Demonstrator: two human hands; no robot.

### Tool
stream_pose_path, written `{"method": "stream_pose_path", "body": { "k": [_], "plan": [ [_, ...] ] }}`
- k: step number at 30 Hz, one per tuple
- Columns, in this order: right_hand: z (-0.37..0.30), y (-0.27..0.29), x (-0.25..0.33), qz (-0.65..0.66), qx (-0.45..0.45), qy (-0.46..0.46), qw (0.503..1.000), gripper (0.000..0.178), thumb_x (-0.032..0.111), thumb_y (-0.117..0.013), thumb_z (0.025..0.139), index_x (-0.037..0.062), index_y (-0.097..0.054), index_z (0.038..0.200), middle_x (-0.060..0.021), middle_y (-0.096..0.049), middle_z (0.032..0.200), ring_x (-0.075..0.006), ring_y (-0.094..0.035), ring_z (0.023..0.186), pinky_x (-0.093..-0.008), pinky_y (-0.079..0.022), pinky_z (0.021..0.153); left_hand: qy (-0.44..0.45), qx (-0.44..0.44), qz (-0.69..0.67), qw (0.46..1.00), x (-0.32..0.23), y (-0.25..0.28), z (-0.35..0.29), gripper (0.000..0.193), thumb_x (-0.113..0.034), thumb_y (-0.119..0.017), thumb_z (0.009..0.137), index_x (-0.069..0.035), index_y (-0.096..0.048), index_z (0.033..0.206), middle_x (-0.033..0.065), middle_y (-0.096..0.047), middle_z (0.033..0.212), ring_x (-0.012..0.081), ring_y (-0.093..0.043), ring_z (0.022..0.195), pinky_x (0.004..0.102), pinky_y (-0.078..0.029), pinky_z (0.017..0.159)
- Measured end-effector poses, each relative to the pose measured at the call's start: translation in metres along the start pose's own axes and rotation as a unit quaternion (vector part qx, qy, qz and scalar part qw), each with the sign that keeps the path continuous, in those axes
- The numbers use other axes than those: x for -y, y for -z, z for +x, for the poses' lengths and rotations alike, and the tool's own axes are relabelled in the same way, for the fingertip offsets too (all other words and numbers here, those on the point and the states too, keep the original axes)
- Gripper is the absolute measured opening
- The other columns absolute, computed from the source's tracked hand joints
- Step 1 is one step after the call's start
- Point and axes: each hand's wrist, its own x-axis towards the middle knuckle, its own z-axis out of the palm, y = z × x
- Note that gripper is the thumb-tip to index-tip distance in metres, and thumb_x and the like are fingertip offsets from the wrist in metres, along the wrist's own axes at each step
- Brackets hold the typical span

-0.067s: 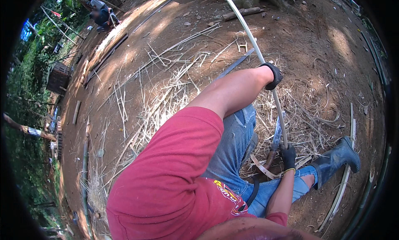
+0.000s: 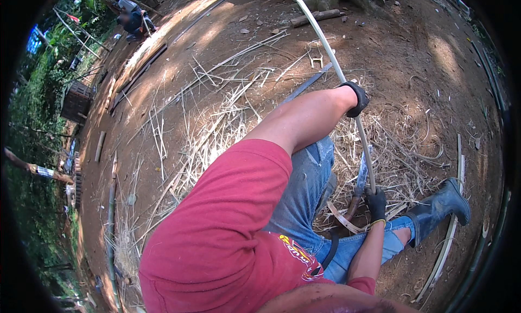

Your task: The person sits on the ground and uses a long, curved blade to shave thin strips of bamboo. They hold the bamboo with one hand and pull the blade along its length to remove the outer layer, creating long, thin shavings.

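Two gloved hands work one long pale bamboo strip (image 2: 347, 90), which runs from the far top of the view down toward the person's lap. The left hand (image 2: 355, 98), arm stretched out, has its fingers wrapped shut around the strip well up its length, likely to keep it taut and steady in line. The right hand (image 2: 375, 203), drawn in close above the knee, has its fingers closed near the strip's lower end and on what looks like the handle of a knife (image 2: 361, 174); whether they clamp both or only the handle I cannot tell. The blade stands just above the right fingers and lies along the strip, touching or nearly so, a hold that suits shaving or splitting along the grain.

Below and beside the right fingers lie curled shavings (image 2: 401, 150) and thin slivers, heaped on the bare dirt ground (image 2: 423, 58). A dark rubber boot (image 2: 439, 204) rests just to the right of the right fingers, beside more pale slats (image 2: 448, 242). Beyond the left fingers, a log (image 2: 315, 17) lies well apart, and another person (image 2: 130, 17) sits far off at the upper left.
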Motion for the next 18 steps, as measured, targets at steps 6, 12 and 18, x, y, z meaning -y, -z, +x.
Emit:
{"method": "stream_pose_path", "body": {
  "k": [6,12,18],
  "plan": [
    [-0.006,0.008,0.026,-0.014,0.03,-0.028,0.999,0.034,0.033,-0.07,0.083,-0.0007,-0.064,0.085,-0.0124,-0.062,0.066,-0.0225,-0.058,0.058,-0.0392,-0.046,0.055,0.006,-0.001,-0.002,1.0,0.005,-0.013,0.004,0.031,-0.023,-0.073,0.072,-0.014,-0.075,0.101,0.0096,-0.072,0.101,0.0289,-0.069,0.098,0.0462,-0.056,0.077],
    [-0.001,0.004,-0.001,-0.024,-0.011,-0.019,0.999,0.033,0.032,-0.069,0.084,-0.0004,-0.065,0.086,-0.0117,-0.063,0.068,-0.0212,-0.057,0.059,-0.039,-0.045,0.056,-0.003,-0.002,0.003,1.0,-0.002,0.004,0.005,0.03,-0.023,-0.073,0.071,-0.013,-0.076,0.1,0.0099,-0.072,0.101,0.0286,-0.069,0.097,0.046,-0.056,0.077],
    [-0.005,0.01,0.026,0.012,0.051,-0.031,0.998,0.032,0.031,-0.069,0.084,-0.0004,-0.064,0.085,-0.0087,-0.06,0.066,-0.0176,-0.054,0.057,-0.0379,-0.043,0.055,-0.001,0.009,-0.004,1.0,0.006,-0.012,0.005,0.03,-0.023,-0.073,0.072,-0.013,-0.076,0.1,0.0096,-0.072,0.101,0.0287,-0.069,0.097,0.046,-0.056,0.078]
  ]
}}
